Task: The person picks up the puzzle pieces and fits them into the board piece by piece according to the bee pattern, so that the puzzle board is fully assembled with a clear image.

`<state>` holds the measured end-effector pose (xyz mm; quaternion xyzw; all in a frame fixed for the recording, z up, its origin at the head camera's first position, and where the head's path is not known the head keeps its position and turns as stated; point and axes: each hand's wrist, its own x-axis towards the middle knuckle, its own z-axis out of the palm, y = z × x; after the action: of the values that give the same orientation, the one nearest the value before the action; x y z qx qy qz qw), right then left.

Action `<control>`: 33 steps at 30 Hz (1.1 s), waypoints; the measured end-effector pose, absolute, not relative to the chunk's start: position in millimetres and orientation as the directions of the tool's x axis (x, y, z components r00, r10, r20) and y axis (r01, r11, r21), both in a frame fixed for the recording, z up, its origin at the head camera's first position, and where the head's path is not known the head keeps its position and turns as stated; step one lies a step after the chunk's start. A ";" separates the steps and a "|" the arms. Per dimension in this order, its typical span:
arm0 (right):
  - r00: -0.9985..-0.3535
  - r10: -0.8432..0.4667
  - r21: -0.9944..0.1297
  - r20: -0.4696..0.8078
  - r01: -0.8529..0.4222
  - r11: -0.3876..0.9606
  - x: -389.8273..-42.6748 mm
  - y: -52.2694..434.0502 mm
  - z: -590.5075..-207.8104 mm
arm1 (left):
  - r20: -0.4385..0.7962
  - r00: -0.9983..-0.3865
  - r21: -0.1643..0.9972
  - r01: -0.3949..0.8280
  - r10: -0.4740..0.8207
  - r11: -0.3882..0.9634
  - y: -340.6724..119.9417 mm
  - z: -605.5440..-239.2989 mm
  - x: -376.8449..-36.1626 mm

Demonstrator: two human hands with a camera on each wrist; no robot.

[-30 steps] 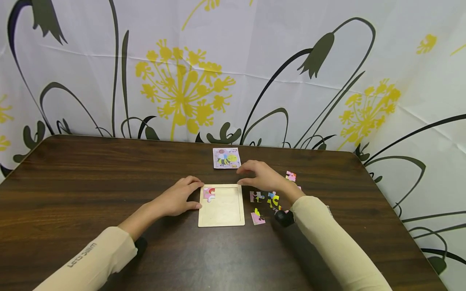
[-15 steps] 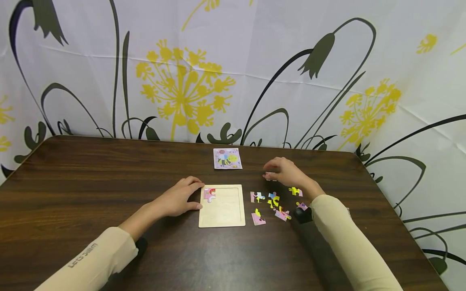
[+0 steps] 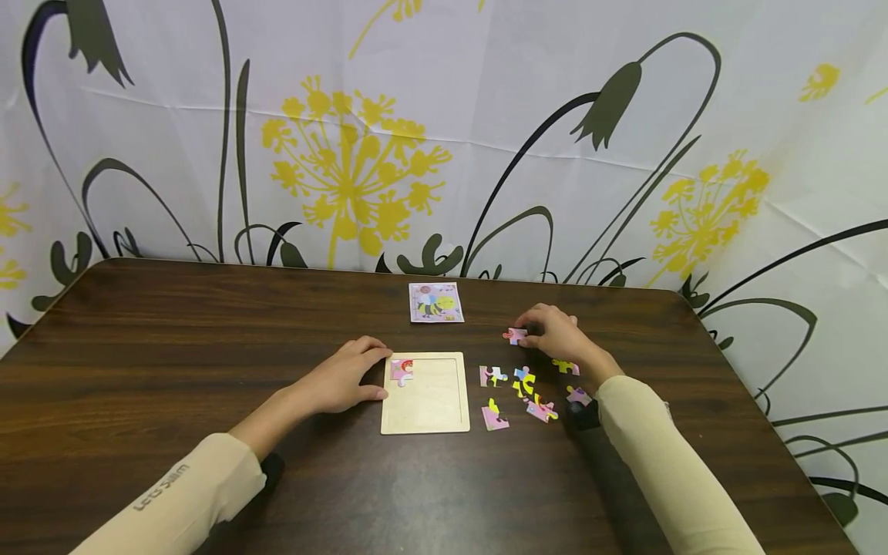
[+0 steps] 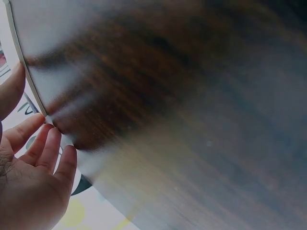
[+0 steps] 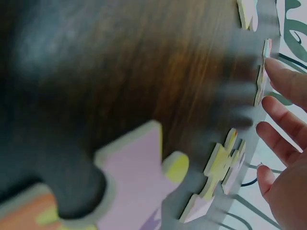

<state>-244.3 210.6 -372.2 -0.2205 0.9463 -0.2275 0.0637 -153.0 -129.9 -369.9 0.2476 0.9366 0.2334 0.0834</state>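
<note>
A shallow wooden puzzle tray (image 3: pixel 426 408) lies on the table with one pink puzzle piece (image 3: pixel 401 371) in its upper left corner. My left hand (image 3: pixel 340 378) rests along the tray's left edge, thumb and fingertips touching the rim; its fingers look loosely extended in the left wrist view. To the right of the tray, my right hand (image 3: pixel 558 335) is over a pink and red puzzle piece (image 3: pixel 513 336) lying flat on the table. In the right wrist view the thumb (image 5: pixel 285 81) touches that piece's edge, and the other fingers are relaxed and apart.
Several loose puzzle pieces (image 3: pixel 495 416) lie between the tray and my right forearm. A square bee picture card (image 3: pixel 435 302) lies behind the tray. The brown table (image 3: pixel 208 324) meets a printed floral curtain (image 3: pixel 486 116) at its back edge.
My right hand has moved from the tray's upper right corner to the pieces at the right, then slightly further right over the pink and red piece. The left hand has stayed at the tray.
</note>
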 end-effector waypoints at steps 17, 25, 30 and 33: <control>-0.904 -0.427 -0.464 -0.026 -0.367 0.806 -244.0 216.2 -375.2 | -0.029 -0.862 0.478 0.433 0.506 0.764 -127.8 -370.4 -152.6; -0.906 -0.423 -0.461 -0.007 -0.372 0.805 -244.4 216.1 -378.0 | -0.030 -0.866 0.479 0.426 0.499 0.768 -128.4 -372.8 -152.7; -0.905 -0.424 -0.459 0.006 -0.380 0.803 -244.8 216.2 -378.9 | -0.026 -0.866 0.475 0.429 0.500 0.768 -129.1 -373.2 -152.6; -0.905 -0.426 -0.454 0.008 -0.383 0.805 -244.8 216.0 -379.1 | -0.027 -0.866 0.473 0.428 0.498 0.770 -129.0 -373.4 -152.5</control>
<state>-244.8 216.0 -379.1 -0.2132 0.9488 -0.2284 0.0471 -152.5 -129.0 -373.4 0.2471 0.9376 0.2326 0.0756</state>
